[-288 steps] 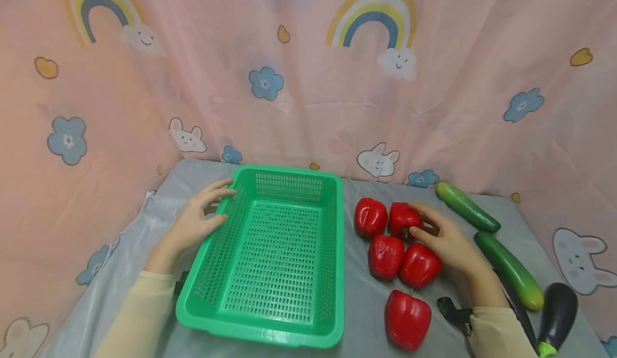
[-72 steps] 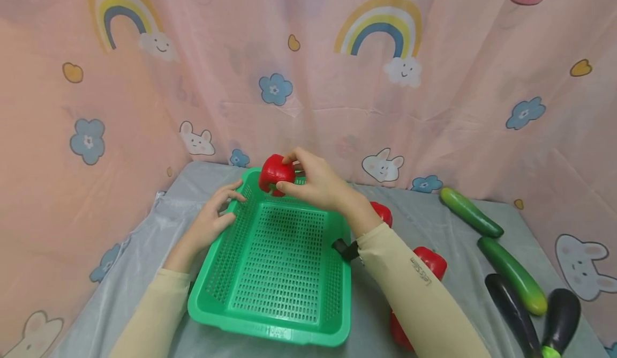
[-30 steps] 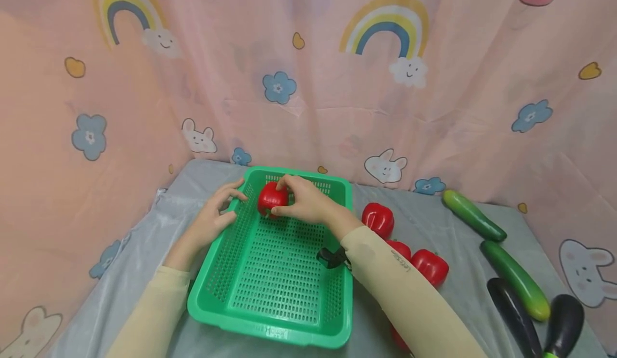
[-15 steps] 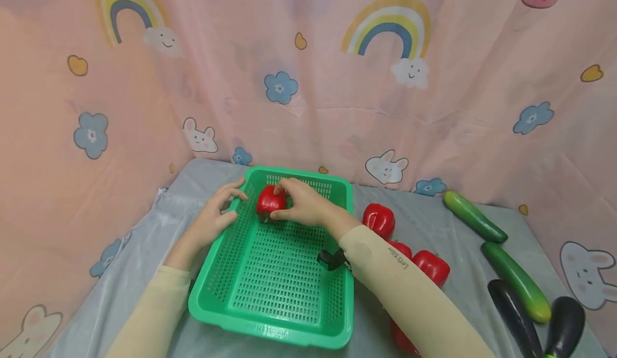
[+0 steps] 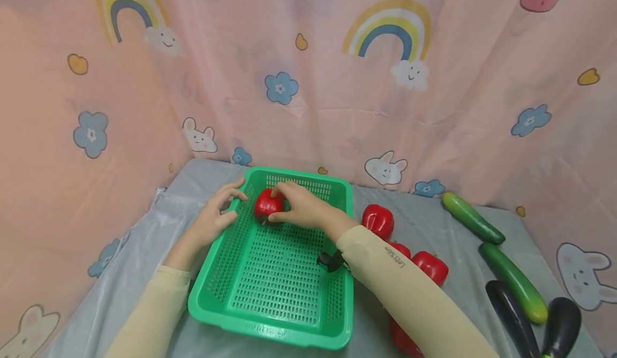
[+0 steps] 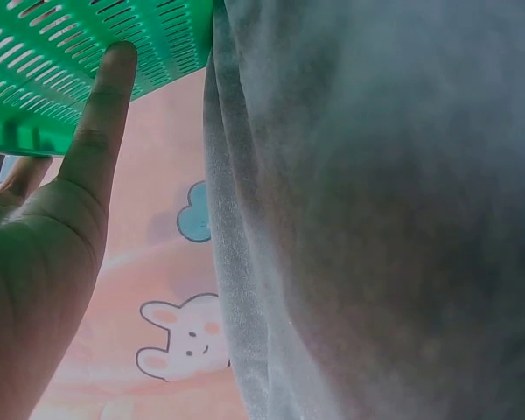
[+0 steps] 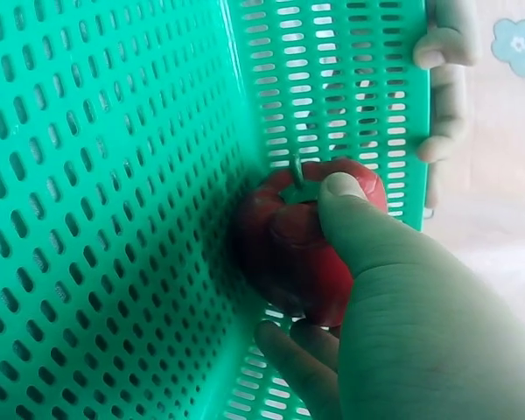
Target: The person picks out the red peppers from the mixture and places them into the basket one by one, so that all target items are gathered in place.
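Observation:
In the head view, my right hand (image 5: 303, 207) reaches into the green plastic basket (image 5: 270, 336) and grips a red bell pepper (image 5: 268, 206) at its far left corner. The right wrist view shows the thumb on top of this pepper (image 7: 284, 232) beside its green stem, with the fingers curled behind it. The pepper sits low against the slotted side wall. My left hand (image 5: 214, 216) holds the basket's left rim. Its fingertips curl over the edge in the right wrist view, while one digit presses the outer wall in the left wrist view.
Right of the basket lie more red bell peppers (image 5: 378, 221), partly hidden by my right sleeve (image 5: 405, 288). Farther right are a green cucumber (image 5: 472, 217), another green cucumber (image 5: 513, 283) and two dark eggplants (image 5: 513, 318). A pink patterned curtain (image 5: 318, 133) hangs behind the grey-covered table (image 5: 202, 173).
My right hand has brought the bell pepper from the group on the right over and down into the basket, then shifted it slightly left and nearer. My left hand stays on the rim.

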### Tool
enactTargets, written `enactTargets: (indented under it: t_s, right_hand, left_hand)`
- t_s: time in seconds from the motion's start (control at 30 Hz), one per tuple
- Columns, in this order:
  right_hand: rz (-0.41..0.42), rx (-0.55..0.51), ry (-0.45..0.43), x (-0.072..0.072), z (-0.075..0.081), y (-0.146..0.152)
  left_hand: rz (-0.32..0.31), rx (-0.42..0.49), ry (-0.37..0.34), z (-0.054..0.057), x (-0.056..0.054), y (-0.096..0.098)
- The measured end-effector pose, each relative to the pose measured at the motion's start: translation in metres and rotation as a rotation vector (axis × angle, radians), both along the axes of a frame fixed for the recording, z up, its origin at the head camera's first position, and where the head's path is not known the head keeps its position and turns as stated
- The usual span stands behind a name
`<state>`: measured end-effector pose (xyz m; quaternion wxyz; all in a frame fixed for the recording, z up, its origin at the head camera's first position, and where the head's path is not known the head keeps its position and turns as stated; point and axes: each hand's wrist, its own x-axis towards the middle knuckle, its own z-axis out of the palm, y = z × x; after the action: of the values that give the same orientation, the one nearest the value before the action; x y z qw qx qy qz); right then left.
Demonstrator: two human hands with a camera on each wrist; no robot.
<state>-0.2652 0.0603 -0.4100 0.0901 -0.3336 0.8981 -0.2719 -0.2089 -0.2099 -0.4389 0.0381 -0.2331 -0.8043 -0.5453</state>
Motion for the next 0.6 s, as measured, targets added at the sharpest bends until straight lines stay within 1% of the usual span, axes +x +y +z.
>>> enactTargets:
  t_s: [0.17, 0.37, 0.6]
  right_hand:
    - [0.012, 0.012, 0.012, -0.0003, -0.0005, -0.0010]
    - [0.032, 0.019, 0.011, -0.0003, -0.0004, 0.0002]
    - [0.045, 0.029, 0.017, 0.0001, -0.0004, 0.0018]
  left_hand:
    - [-0.001, 0.003, 0.007, 0.0025, 0.0021, -0.0002]
    - [0.006, 0.000, 0.003, -0.0017, 0.0002, -0.0010]
    - [0.001, -0.001, 0.026, -0.0034, -0.0017, -0.0007]
